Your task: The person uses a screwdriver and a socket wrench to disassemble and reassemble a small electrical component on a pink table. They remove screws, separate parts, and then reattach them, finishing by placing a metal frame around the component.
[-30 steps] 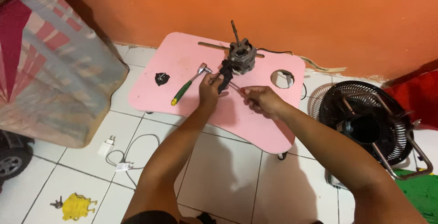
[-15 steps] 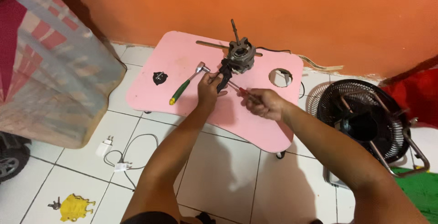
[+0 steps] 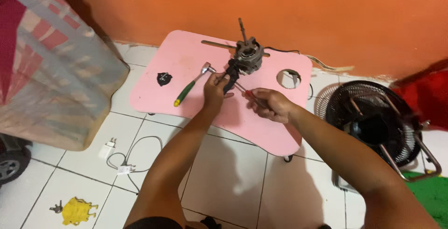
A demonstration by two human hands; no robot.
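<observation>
A grey fan motor [image 3: 247,56] with its shaft pointing up stands at the back of a small pink table [image 3: 186,61]. My left hand [image 3: 216,89] grips the black part [image 3: 230,76] fixed to the motor's near side. My right hand [image 3: 272,105] holds a red-handled screwdriver [image 3: 242,89] whose shaft points up-left at that black part. A green-and-yellow-handled ratchet tool [image 3: 190,86] lies on the table just left of my left hand. A small black knob [image 3: 163,77] lies further left.
The table has a round hole [image 3: 288,78] at its right. A black fan grille and stand [image 3: 373,117] lie on the tiled floor at the right. A white charger and cable [image 3: 122,156] lie bottom left beside a striped bag [image 3: 51,75]. An orange wall stands behind.
Both hands stay at the motor's black part with the screwdriver; only the camera view has shifted slightly.
</observation>
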